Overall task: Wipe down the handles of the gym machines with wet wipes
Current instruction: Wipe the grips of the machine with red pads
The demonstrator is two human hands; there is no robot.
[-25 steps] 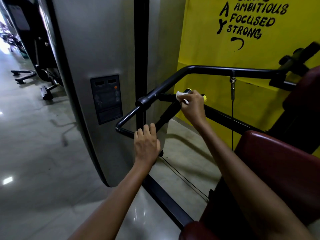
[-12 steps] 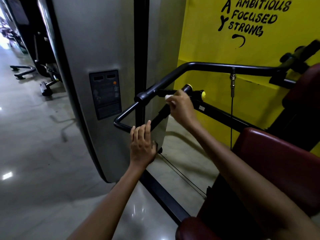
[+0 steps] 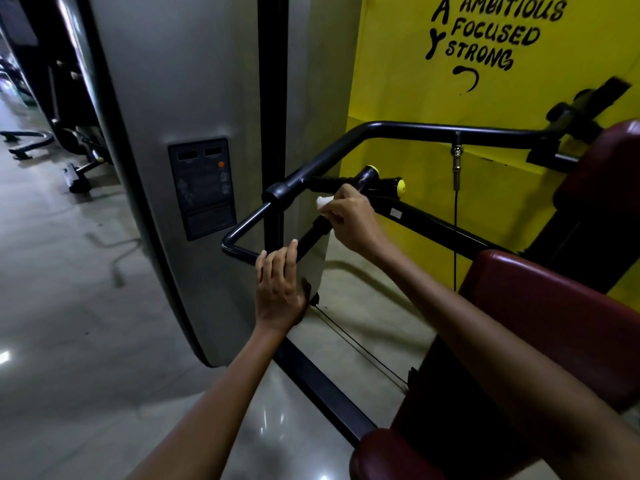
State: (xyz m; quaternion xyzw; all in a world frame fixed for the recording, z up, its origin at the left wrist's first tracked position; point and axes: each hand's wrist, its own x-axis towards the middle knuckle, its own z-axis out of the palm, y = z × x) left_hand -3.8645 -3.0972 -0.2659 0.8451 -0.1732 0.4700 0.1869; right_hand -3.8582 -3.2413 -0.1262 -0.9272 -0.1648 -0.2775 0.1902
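While a white wet wipe (image 3: 325, 201) is pinched in the right hand (image 3: 349, 220) against the black handle (image 3: 313, 233) at frame centre, the left hand (image 3: 280, 289) is held flat, fingers straight, touching the handle's lower end; grey machine housing (image 3: 194, 98) is close at left; open floor (image 3: 69, 271) is seen lower left.

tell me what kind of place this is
Most likely a gym: a weight machine with black handle bars and a dark red padded seat, a yellow wall painted with "ambitious, focused, strong", and more equipment down the aisle.
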